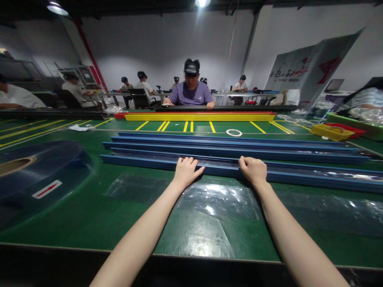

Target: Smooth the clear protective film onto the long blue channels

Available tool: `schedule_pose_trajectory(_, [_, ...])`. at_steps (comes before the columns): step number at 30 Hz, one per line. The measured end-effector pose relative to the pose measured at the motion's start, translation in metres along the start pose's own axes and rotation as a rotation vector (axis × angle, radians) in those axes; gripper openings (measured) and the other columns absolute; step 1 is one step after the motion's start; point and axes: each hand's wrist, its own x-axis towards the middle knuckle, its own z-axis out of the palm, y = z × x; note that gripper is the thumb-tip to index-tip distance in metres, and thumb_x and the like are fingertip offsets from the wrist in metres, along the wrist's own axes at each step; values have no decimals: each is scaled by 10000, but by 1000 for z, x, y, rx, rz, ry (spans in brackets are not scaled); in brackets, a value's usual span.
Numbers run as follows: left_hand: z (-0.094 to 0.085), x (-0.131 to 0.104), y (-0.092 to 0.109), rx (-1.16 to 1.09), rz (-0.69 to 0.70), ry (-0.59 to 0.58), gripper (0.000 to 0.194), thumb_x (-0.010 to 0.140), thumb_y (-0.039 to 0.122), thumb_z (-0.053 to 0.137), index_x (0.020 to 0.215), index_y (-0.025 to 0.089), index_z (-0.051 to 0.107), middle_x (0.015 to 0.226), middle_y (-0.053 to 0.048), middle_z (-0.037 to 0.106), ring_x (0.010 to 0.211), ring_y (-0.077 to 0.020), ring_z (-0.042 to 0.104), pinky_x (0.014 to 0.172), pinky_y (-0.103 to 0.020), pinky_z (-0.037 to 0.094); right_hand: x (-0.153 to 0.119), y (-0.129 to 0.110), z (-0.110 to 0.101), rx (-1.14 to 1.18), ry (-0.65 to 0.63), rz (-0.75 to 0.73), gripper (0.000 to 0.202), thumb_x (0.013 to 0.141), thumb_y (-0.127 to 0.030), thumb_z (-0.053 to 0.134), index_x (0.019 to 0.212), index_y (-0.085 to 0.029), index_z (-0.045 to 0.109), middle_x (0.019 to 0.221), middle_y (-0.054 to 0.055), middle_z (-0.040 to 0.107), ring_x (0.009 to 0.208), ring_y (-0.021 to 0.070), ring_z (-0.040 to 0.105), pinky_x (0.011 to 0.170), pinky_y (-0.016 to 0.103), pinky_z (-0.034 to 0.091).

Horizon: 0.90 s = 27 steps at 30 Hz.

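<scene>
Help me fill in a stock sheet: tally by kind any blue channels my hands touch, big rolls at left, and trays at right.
Blue channel, touched by left hand and right hand: 1
Roll: 1
Trays, being yellow tray, red tray and green tray: 3
Total: 5

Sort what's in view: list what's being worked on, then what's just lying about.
In hand:
near blue rail, touched by the left hand and right hand
probably the clear plastic sheet between the forearms

Seemingly just lying about:
yellow rail, beyond the blue ones
white ring
yellow tray, far right
</scene>
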Motion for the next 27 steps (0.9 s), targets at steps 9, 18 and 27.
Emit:
schedule_pose_trajectory(9, [0, 0, 0, 11, 1, -7, 390, 861, 482, 374, 804, 175, 607, 803, -72, 619, 806, -220, 533, 700, -343, 299, 2, -2, -3, -4, 71, -128, 441, 829, -327, 344, 502, -154, 584, 553, 53, 594, 479, 97, 444, 474, 245, 165])
schedule_pose_trajectory(18, [-1, 0, 1, 15, 1, -3, 387, 857, 488, 379, 791, 182, 607, 800, -73, 626, 798, -215, 535, 698, -338, 299, -5, -31, -2, 89, 35, -394, 446, 868, -325, 320, 526, -162, 556, 558, 24, 556, 507, 77, 441, 496, 240, 195])
schedule_pose_trajectory(27, [0, 0, 0, 16, -2, -11, 397, 857, 494, 374, 806, 179, 610, 793, -73, 623, 797, -217, 536, 703, -338, 300, -5, -31, -2, 88, -20, -383, 454, 868, -336, 319, 526, -165, 565, 560, 26, 560, 501, 82, 438, 496, 242, 190])
